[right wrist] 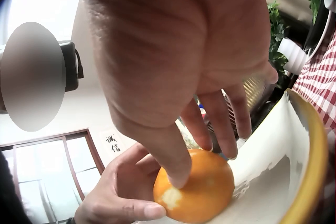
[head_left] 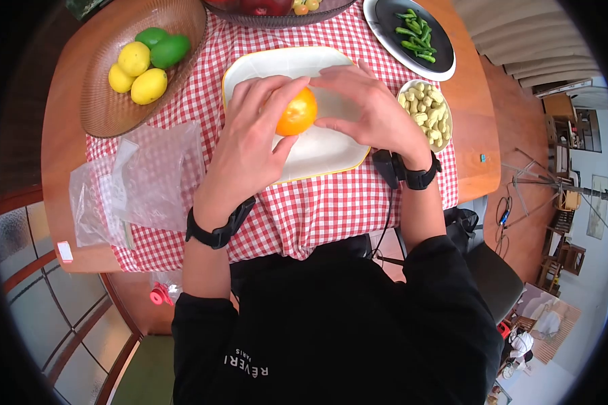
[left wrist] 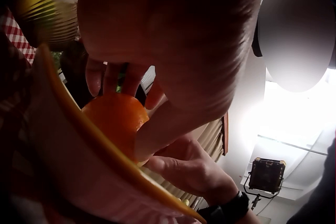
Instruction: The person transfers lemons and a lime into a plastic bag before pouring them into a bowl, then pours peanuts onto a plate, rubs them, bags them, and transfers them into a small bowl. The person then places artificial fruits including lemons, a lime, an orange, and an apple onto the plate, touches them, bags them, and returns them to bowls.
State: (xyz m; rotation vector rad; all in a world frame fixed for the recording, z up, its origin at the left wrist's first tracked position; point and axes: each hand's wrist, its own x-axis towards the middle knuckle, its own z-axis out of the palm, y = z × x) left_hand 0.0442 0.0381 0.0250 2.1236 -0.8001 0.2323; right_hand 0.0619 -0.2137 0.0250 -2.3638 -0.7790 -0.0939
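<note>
Over a white, yellow-rimmed dish (head_left: 311,158), both hands are around an orange (head_left: 298,113). My left hand (head_left: 250,128) grips it from the left, fingers over the top and thumb below. From the right comes my right hand (head_left: 378,111), thumb tip and forefinger at the fruit's near and far edges. In the right wrist view the right thumb lies across the orange (right wrist: 205,190), close to a pale patch on its skin, while the other fingers stretch out behind. The left wrist view shows the orange (left wrist: 115,124) above the dish's rim, partly hidden by the left hand.
At the left, a ribbed brown bowl (head_left: 101,101) holds lemons and green fruit. Clear plastic bags (head_left: 148,182) lie nearby. Peanuts (head_left: 425,111) fill a bowl on the right, below a black plate of green peppers (head_left: 419,37). A fruit bowl (head_left: 277,20) stands at the back.
</note>
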